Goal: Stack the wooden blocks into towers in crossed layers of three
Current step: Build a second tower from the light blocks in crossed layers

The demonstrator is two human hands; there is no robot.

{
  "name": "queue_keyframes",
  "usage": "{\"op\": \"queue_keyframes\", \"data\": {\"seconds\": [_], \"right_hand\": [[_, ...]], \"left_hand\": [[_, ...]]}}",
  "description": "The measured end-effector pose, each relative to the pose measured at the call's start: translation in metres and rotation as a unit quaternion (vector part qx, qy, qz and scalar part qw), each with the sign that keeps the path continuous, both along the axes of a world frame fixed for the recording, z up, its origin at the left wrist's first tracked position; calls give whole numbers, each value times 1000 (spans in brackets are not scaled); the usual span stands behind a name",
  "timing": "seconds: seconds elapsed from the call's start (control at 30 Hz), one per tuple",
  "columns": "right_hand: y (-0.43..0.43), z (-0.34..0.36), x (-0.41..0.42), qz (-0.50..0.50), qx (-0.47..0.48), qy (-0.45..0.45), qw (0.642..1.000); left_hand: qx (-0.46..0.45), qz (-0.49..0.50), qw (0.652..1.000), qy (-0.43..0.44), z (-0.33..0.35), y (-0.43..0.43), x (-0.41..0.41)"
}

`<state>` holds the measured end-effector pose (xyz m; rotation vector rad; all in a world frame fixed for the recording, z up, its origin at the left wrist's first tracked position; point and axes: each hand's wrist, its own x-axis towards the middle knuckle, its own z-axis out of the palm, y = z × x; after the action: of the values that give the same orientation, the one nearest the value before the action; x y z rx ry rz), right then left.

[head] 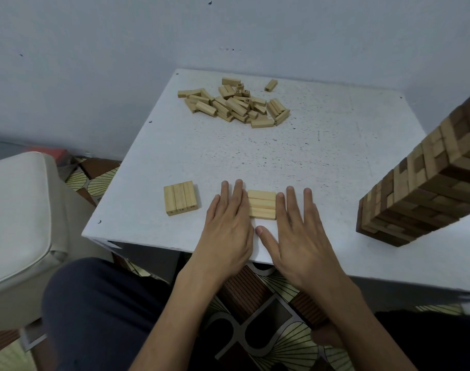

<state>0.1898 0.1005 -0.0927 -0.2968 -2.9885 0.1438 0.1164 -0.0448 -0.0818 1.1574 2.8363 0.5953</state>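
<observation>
Both flat hands bracket a row of three blocks [261,207]: the left hand [226,223] against its left end, the right hand [300,231] against its right end, on the white surface [322,145].

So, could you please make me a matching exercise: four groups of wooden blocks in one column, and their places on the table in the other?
1 loose pile
2 tall tower
3 crosswise layer
4 layer with numbered ends

A between the left hand and the right hand
B far part of the table
C right side of the table
D left of the left hand

Pairs: 1-B, 2-C, 3-A, 4-D
</observation>
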Motion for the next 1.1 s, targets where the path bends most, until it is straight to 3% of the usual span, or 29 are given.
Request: {"op": "queue_keyframes", "data": {"seconds": [0.2, 0.53, 0.73, 0.93, 1.1], "right_hand": [[0, 1, 1, 0, -9, -5, 1000], [0, 4, 0, 6, -24, -23, 999], [1, 6, 2, 9, -36, -31, 999], [0, 12, 2, 0, -64, -20, 998], [7, 25, -3, 24, -162, 3, 987]], "left_hand": [[-29, -3, 999, -27, 4, -1, 0], [-15, 30, 998, 46, -5, 4, -3], [-19, 19, 999, 40, -9, 2, -4], [-10, 17, 999, -27, -2, 1, -1], [43, 12, 997, -57, 13, -2, -8]]}}
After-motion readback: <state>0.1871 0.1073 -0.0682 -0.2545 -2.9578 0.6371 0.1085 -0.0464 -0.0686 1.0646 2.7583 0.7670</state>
